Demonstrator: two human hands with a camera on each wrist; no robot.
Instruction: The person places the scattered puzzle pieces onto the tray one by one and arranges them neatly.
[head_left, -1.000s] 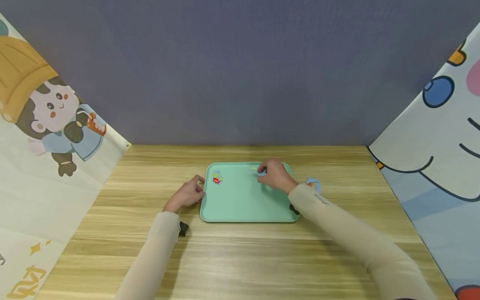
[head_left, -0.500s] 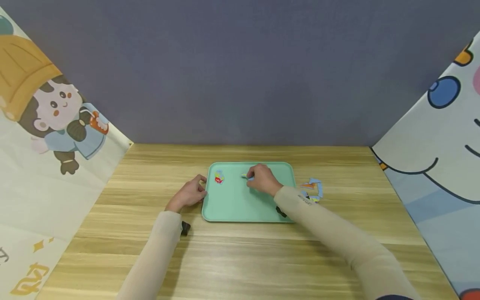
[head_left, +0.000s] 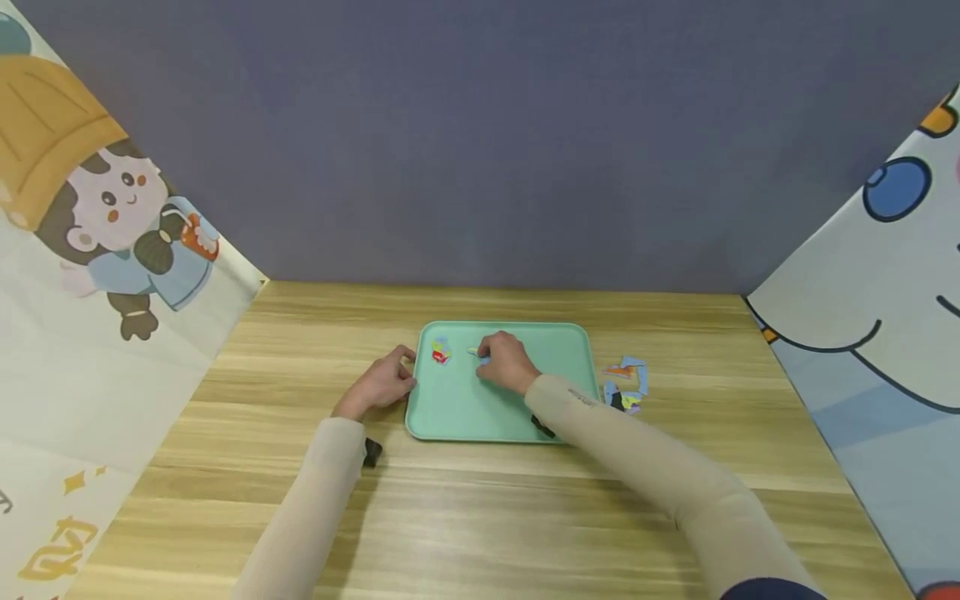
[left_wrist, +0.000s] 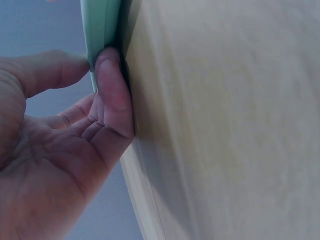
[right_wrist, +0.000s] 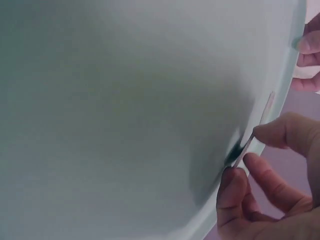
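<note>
A pale green tray (head_left: 457,408) lies on the wooden table. My left hand (head_left: 381,383) holds its left rim; in the left wrist view the thumb is above the rim and a bent finger (left_wrist: 112,85) beneath it. My right hand (head_left: 508,363) is over the tray's upper middle and pinches a thin, flat puzzle piece (head_left: 474,352), light blue with a pale yellowish end. The right wrist view shows this puzzle piece (right_wrist: 243,151) edge-on between thumb and fingers, close above the tray. A small colourful puzzle cluster (head_left: 441,352), red, yellow and blue, lies in the tray's upper left.
Right of the tray, more puzzle pieces (head_left: 642,377) lie on the table (head_left: 465,517), light blue with orange, black and yellow parts. A dark grey partition (head_left: 495,150) stands behind the table, with cartoon-printed panels (head_left: 82,358) at both sides.
My right hand has moved left across the tray with the puzzle piece, uncovering the pieces on the table at right. The left hand stays on the tray's rim.
</note>
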